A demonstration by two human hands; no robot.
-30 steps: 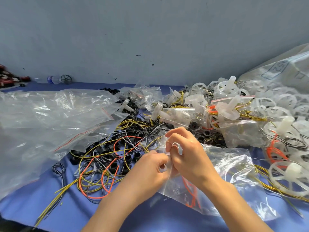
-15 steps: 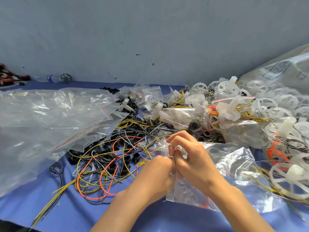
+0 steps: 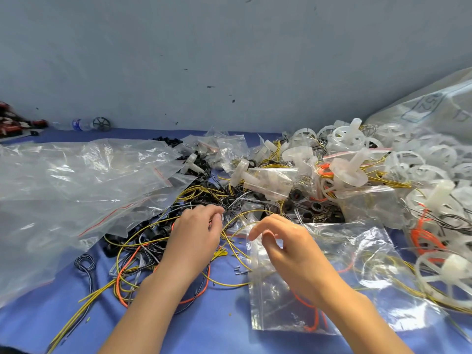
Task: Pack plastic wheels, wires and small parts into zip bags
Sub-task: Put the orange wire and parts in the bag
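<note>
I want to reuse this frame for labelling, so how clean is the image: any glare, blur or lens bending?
Head view: glare streaks the large clear bags; the right hand looks slightly motion-soft at its fingertips; wide-angle bending tilts the wall and table edge; lighting is even, shadows faint.

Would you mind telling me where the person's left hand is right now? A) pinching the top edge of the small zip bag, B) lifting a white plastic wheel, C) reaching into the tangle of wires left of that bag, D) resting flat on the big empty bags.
C: the left hand is fingers-down among the wires, apart from the small zip bag beneath the right hand.
</note>
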